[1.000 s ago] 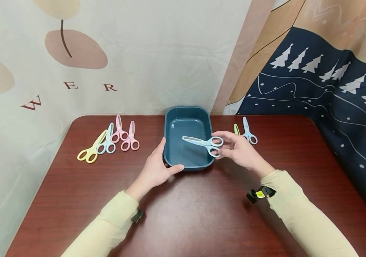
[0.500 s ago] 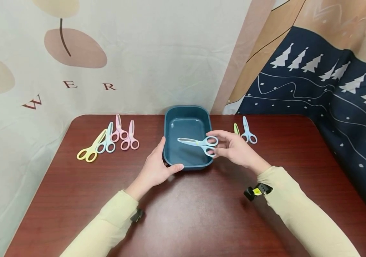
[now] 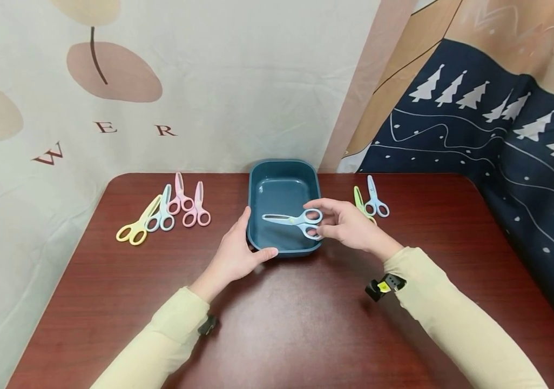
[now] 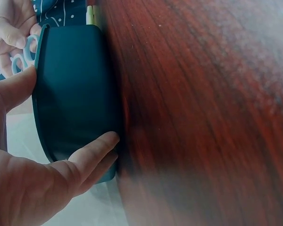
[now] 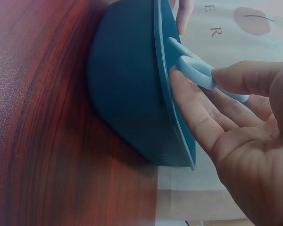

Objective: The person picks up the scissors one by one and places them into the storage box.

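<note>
In the head view, my right hand (image 3: 347, 224) pinches a pair of light blue scissors (image 3: 292, 218) by the handle loops, blades pointing left over a dark teal bin (image 3: 284, 253). The right wrist view has the thumb on a handle loop (image 5: 198, 73) and the fingers beside the bin's rim. My left hand (image 3: 235, 251) spans the near left corner of the bin. As the left wrist view shows, its thumb touches the rim and its straight fingers (image 4: 92, 155) lie against the outer wall.
Left on the brown table (image 3: 267, 324) lie yellow scissors (image 3: 138, 224), light blue scissors (image 3: 162, 210) and two pink pairs (image 3: 198, 205). Green scissors (image 3: 360, 201), partly behind the right hand, and blue scissors (image 3: 376, 197) lie at right. A cloth backdrop (image 3: 238, 86) hangs behind.
My right hand has moved left with the light blue scissors, bringing them farther over the bin. More of the green scissors shows now. The left hand stays at the bin.
</note>
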Motion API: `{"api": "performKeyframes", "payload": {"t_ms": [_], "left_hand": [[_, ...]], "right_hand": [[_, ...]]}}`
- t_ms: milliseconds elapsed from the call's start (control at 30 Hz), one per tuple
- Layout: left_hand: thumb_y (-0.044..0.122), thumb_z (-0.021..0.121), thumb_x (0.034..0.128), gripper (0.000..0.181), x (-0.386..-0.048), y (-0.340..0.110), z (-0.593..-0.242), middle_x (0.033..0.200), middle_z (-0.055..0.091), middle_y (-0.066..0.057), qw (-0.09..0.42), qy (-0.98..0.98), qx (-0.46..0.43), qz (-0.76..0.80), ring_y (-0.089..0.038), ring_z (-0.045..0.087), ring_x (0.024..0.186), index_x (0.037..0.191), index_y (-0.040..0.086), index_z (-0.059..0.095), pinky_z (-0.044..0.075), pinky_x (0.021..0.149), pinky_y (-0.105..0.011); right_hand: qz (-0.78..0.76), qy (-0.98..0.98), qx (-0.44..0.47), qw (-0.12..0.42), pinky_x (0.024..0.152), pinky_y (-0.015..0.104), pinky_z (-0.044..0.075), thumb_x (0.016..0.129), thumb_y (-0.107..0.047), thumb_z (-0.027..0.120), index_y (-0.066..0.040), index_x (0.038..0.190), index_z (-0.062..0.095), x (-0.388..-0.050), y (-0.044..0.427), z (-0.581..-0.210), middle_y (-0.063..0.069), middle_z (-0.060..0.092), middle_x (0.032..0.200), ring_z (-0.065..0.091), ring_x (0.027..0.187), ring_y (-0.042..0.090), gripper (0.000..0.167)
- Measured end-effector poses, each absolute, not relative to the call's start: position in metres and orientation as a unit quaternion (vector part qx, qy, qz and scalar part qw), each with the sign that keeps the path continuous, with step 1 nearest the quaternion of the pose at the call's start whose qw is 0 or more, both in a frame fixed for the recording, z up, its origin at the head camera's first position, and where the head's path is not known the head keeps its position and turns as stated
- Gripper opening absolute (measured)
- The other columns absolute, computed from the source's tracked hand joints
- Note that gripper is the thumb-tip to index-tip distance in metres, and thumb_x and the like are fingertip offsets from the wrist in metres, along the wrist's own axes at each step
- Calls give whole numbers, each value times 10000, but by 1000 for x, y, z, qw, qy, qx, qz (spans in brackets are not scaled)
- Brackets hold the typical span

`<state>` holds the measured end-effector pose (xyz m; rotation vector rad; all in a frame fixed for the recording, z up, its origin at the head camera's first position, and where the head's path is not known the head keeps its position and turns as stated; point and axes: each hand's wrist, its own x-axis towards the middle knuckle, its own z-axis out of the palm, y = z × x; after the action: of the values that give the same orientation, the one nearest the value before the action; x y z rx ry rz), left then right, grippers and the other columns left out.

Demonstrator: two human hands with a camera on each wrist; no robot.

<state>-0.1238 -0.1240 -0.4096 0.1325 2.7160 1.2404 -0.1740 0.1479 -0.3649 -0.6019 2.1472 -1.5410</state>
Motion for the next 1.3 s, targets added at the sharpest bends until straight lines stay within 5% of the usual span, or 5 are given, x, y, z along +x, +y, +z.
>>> {"api": "performKeyframes", "payload": {"t_ms": [200, 433, 1300], "left_hand": [[354, 852, 852, 1135, -124, -124, -409, 1677, 256, -218, 77, 905, 42, 417, -381, 311, 1525, 1648, 9, 119, 298, 1224, -517], [351, 846, 859, 1130, -124, -124, -408, 1677, 250, -223, 81, 906, 44, 414, -384, 309, 1525, 1646, 1, 114, 302, 1221, -521], [348, 842, 858, 1130, -123, -124, -407, 1669, 261, -238, 84, 907, 41, 412, -397, 312, 1519, 1647, 5, 110, 303, 1218, -533]], "right_hand": [[-532, 783, -236, 221, 836, 280, 603, 926, 127, 616, 33, 1414, 555, -176, 143, -362, 243, 670, 1256, 752, 965, 294, 501], [-483, 805, -260, 226, 648, 275, 508, 935, 102, 620, -3, 1404, 576, -178, 137, -360, 200, 689, 1234, 742, 916, 243, 482], [-414, 813, -283, 297, 738, 253, 551, 917, 138, 590, 35, 1373, 570, -185, 123, -356, 161, 651, 1177, 746, 888, 222, 468]]}}
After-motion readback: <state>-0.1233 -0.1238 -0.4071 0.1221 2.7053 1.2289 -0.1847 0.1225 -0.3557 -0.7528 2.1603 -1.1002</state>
